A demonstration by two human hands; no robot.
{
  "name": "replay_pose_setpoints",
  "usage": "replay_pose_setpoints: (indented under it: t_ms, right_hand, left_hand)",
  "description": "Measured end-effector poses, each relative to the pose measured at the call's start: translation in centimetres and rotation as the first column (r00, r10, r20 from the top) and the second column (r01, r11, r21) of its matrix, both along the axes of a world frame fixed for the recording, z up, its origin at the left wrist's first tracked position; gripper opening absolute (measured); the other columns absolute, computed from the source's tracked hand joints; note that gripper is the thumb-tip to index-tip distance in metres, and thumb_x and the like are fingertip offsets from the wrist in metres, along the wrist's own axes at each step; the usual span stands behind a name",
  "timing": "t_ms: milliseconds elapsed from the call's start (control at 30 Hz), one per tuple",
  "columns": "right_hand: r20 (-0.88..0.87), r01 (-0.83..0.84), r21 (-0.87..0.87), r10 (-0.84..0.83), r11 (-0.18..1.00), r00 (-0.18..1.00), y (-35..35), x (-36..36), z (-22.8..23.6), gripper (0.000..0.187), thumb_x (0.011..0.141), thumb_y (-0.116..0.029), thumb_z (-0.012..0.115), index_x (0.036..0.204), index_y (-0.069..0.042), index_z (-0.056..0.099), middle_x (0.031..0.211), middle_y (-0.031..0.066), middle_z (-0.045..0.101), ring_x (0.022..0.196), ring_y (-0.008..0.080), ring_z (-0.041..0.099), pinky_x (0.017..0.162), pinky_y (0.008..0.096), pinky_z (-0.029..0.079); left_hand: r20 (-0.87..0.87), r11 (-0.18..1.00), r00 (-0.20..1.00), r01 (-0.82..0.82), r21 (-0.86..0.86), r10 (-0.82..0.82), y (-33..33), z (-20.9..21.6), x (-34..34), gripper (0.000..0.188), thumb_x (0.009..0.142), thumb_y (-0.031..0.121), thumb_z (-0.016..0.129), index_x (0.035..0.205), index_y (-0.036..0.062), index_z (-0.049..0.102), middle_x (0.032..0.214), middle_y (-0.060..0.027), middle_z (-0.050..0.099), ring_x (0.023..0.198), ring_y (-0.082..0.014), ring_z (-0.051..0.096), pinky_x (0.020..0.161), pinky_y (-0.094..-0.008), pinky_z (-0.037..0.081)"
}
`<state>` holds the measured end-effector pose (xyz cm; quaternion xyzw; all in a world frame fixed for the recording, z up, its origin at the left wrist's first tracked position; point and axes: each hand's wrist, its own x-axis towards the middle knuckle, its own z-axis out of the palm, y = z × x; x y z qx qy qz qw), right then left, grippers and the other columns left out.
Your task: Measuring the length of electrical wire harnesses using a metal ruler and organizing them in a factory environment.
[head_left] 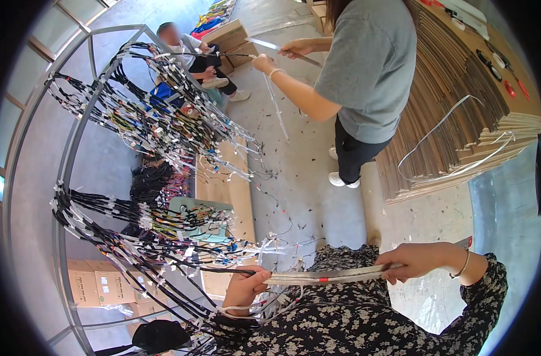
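Note:
My left hand (244, 292) is closed around the left end of a pale cable (306, 279) that carries a small red band near its middle. Black wires of a harness (181, 261) run from the rack into that same hand. Along the cable lies a long flat metal ruler (347, 273), stretched in front of my patterned clothing. My right hand (422, 261) pinches the ruler and cable at their right part; a metal tip with red shows beyond the wrist. White wire ends with connectors hang below my left hand.
A metal rack (74, 148) on the left holds several bundles of wire harnesses (152, 118). Ahead, a co-worker (371, 71) holds a ruler and a cable. Another person (193, 53) sits farther back. Stacked flat cardboard (454, 113) stands right, with scissors (490, 65) on top; cartons (104, 285) lie lower left.

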<state>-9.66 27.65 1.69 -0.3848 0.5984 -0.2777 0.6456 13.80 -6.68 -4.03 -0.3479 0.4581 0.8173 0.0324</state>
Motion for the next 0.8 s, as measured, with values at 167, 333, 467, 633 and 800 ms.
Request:
replay_pose_setpoints:
  t_ms: [167, 333, 467, 633, 800]
  right_hand:
    - [-0.126, 0.030, 0.066, -0.022, 0.997, 0.992, 0.4, 0.1, 0.8, 0.022, 0.099, -0.028, 0.054, 0.101, -0.006, 0.060, 0.073, 0.0004, 0.066, 0.062, 0.0125, 0.064, 0.061, 0.0283, 0.051]
    - [-0.272, 0.039, 0.030, -0.030, 0.999, 0.962, 1.1, 0.5, 1.4, 0.023, 0.099, -0.031, 0.054, 0.097, -0.009, 0.061, 0.072, 0.0025, 0.066, 0.059, 0.0166, 0.062, 0.059, 0.0341, 0.049]
    - [-0.298, 0.164, -0.261, -0.241, 0.951, 0.924, 3.0, 1.2, 0.5, 0.022, 0.096, -0.028, 0.057, 0.093, -0.006, 0.058, 0.073, 0.0095, 0.066, 0.064, 0.0285, 0.060, 0.061, 0.0389, 0.046]
    - [-0.092, 0.215, -0.061, -0.220, 0.975, 0.971, 2.0, 1.1, 1.9, 0.019, 0.097, -0.021, 0.055, 0.094, -0.002, 0.059, 0.075, 0.0061, 0.066, 0.067, 0.0205, 0.060, 0.064, 0.0340, 0.046]
    - [0.065, 0.229, 0.020, -0.230, 0.973, 0.971, 2.1, 0.9, 3.0, 0.015, 0.096, -0.015, 0.053, 0.092, -0.002, 0.060, 0.075, 0.0017, 0.066, 0.067, 0.0113, 0.059, 0.063, 0.0289, 0.047]
  left_hand:
    - [0.008, 1.000, 1.000, 0.005, 0.002, -0.006, -0.1, 0.2, -0.2, 0.008, 0.084, 0.004, 0.071, 0.085, -0.0016, 0.066, 0.063, 0.0000, 0.052, 0.051, -0.0078, 0.038, 0.048, -0.0228, 0.028]
    - [0.112, 0.978, 0.992, -0.038, -0.204, 0.061, -0.2, 0.3, 0.3, 0.007, 0.081, 0.010, 0.070, 0.080, 0.0043, 0.066, 0.063, 0.0037, 0.051, 0.051, -0.0050, 0.039, 0.046, -0.0225, 0.028]
    - [-0.062, 0.969, 0.982, -0.186, -0.160, 0.178, -0.8, -0.7, 1.3, 0.006, 0.082, 0.005, 0.064, 0.081, 0.0029, 0.059, 0.066, 0.0001, 0.051, 0.050, -0.0060, 0.041, 0.043, -0.0211, 0.032]
    - [-0.228, 0.995, 0.969, -0.103, -0.019, 0.096, -2.7, -1.9, 1.3, 0.015, 0.087, 0.011, 0.070, 0.095, 0.0026, 0.060, 0.083, -0.0092, 0.061, 0.051, -0.0072, 0.044, 0.044, -0.0185, 0.035]
    - [-0.278, 0.998, 0.959, -0.064, -0.015, 0.058, -2.9, -1.3, 1.3, 0.015, 0.087, 0.012, 0.070, 0.093, 0.0029, 0.060, 0.078, -0.0052, 0.056, 0.051, -0.0050, 0.040, 0.044, -0.0165, 0.032]
